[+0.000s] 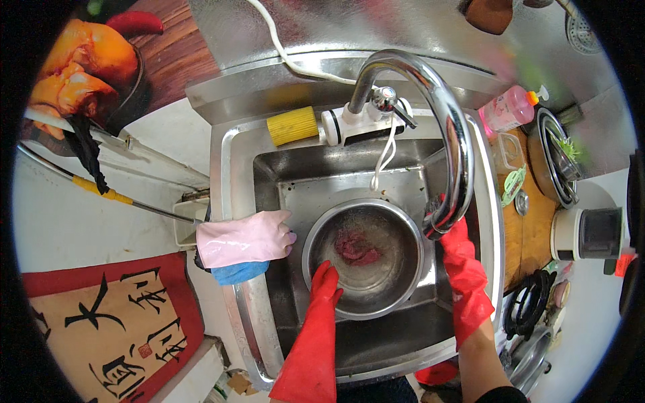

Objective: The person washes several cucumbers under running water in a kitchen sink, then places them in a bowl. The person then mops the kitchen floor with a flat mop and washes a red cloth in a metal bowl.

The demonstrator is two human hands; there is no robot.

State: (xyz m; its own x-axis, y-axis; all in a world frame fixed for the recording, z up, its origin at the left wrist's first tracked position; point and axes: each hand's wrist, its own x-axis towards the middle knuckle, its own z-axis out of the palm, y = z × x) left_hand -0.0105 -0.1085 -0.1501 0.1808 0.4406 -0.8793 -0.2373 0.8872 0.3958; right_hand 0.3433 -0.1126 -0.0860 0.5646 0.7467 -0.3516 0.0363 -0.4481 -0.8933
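A stainless steel basin [363,299] stands in the steel sink [322,184], with a crumpled dark red piece [357,248], perhaps cloth or meat, lying in it under what looks like shallow water. My left hand [325,287], in a long red rubber glove, reaches over the basin's near left rim, fingers extended and thumb apart. At the sink's right side, my right hand [456,234] wears a matching glove. Its fingers are partly hidden behind the tap spout [456,146]. Something dark shows by those fingers; whether they grip it is not visible.
Pink rubber gloves [242,241] lie over a blue cloth [239,273] on the left sink edge. A yellow ribbed cylinder [292,126] sits beside the tap base. A pink pump bottle [509,108] and nested metal bowls [546,156] stand at right. A white cord [385,156] dangles into the sink.
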